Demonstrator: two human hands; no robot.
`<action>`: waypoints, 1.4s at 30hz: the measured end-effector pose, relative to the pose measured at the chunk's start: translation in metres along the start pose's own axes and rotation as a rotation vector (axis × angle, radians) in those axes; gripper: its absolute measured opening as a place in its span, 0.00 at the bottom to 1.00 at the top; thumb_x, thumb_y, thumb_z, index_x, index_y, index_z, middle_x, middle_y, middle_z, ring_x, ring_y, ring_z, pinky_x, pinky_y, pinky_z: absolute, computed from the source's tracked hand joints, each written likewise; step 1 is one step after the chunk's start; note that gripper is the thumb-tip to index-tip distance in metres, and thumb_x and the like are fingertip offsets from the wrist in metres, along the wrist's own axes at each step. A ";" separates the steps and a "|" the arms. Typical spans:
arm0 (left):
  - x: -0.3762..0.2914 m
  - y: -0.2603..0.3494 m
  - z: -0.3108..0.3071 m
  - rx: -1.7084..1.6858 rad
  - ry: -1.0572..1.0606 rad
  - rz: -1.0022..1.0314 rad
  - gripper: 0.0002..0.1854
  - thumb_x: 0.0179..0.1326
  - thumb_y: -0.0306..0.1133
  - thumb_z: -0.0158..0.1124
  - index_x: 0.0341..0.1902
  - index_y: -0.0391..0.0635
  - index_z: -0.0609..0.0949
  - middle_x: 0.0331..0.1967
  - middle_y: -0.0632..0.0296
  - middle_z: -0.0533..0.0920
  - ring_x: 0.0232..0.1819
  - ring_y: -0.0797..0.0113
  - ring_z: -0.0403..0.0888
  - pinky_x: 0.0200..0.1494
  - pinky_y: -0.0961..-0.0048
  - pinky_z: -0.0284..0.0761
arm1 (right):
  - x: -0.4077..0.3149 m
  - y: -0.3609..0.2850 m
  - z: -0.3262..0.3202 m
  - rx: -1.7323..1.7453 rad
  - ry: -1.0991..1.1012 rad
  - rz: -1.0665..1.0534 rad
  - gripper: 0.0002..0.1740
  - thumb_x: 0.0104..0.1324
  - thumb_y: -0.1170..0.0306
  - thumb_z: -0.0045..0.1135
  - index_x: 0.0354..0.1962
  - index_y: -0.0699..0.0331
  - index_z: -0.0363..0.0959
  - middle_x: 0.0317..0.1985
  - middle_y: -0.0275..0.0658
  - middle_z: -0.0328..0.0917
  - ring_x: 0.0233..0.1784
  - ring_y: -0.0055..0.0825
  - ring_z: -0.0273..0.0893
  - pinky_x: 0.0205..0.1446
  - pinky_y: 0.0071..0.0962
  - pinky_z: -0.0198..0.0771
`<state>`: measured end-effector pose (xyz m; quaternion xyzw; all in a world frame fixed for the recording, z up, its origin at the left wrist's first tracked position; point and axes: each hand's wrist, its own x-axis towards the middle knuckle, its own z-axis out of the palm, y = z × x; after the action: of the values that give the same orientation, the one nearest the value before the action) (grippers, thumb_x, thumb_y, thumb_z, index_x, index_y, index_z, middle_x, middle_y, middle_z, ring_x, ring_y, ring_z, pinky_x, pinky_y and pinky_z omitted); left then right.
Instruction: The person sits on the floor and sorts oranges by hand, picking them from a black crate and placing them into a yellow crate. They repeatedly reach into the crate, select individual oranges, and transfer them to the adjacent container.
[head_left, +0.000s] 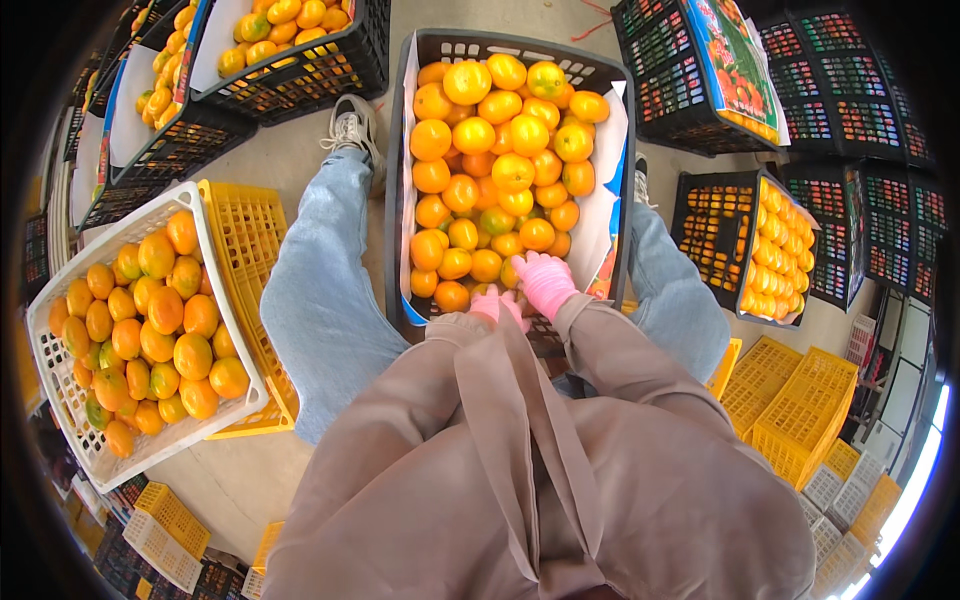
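Note:
Both hands wear pink gloves and reach into the near end of a black plastic crate (391, 225) of orange mandarins (478, 175), which stands between the knees. My right hand (546, 282) rests palm down, its fingertips against a fruit. Just to its left, my left hand (491, 301) is low among the nearest mandarins, partly covered by a hanging brown coat strap (495, 375). Whether either hand grips a fruit is hidden. White paper liner (600, 180) lines the crate's right side. Several fruits show green patches.
At the left, a white crate (196, 225) of mandarins sits by a yellow crate (244, 217). Black crates (315, 82) of fruit stand at upper left. More stand at right, including a filled black crate (712, 225), stacked black crates (866, 120) and yellow crates (806, 405).

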<state>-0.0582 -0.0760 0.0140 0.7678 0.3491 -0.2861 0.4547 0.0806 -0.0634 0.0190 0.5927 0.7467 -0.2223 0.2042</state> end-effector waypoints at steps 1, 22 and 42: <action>-0.001 -0.001 0.000 0.007 0.004 0.008 0.34 0.64 0.54 0.53 0.73 0.57 0.67 0.73 0.56 0.64 0.73 0.44 0.57 0.67 0.40 0.59 | 0.002 0.001 -0.008 0.032 -0.029 -0.017 0.20 0.62 0.59 0.59 0.50 0.54 0.72 0.46 0.45 0.78 0.48 0.45 0.80 0.49 0.42 0.76; -0.003 0.000 -0.009 0.053 0.037 0.035 0.27 0.66 0.52 0.51 0.67 0.59 0.72 0.67 0.55 0.69 0.67 0.42 0.64 0.65 0.44 0.64 | -0.021 0.033 -0.094 0.163 -0.229 -0.028 0.32 0.55 0.62 0.65 0.58 0.60 0.70 0.53 0.52 0.76 0.56 0.48 0.77 0.57 0.42 0.74; -0.012 0.015 -0.105 -0.059 0.679 0.124 0.15 0.65 0.43 0.49 0.35 0.48 0.81 0.34 0.51 0.83 0.35 0.45 0.81 0.41 0.51 0.78 | -0.040 0.021 -0.061 -0.011 -0.605 0.059 0.13 0.59 0.66 0.64 0.42 0.59 0.84 0.43 0.40 0.86 0.48 0.38 0.85 0.47 0.40 0.79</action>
<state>-0.0405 0.0103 0.0747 0.8254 0.4413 0.0241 0.3512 0.1075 -0.0556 0.0901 0.5197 0.6356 -0.3787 0.4272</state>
